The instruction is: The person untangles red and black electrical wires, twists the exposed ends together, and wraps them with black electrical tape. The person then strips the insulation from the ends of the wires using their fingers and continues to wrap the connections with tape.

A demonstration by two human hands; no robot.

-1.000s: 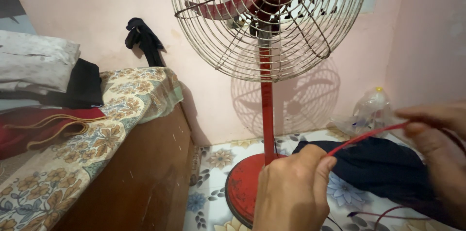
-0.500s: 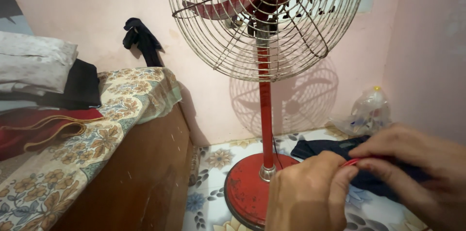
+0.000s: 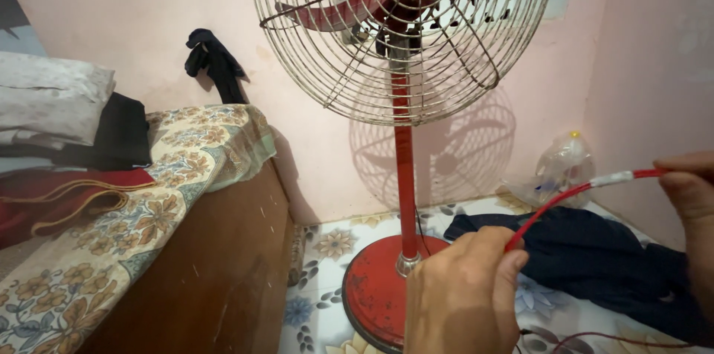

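Head view looks down past a bed (image 3: 149,205) with a floral sheet and a red fan (image 3: 401,175) standing on the patterned floor (image 3: 327,250), dark cloth (image 3: 595,265) lying beside its base. Between both hands stretches a thin red wire (image 3: 554,201), light, limp and probably a bit slick, best gripped near the pale taped stretch (image 3: 611,178). Left hand (image 3: 461,294) is fisted, knuckles up, clamped on the wire's lower end. Right hand (image 3: 688,190) reaches in from the edge, fingers pinched shut on the upper end.
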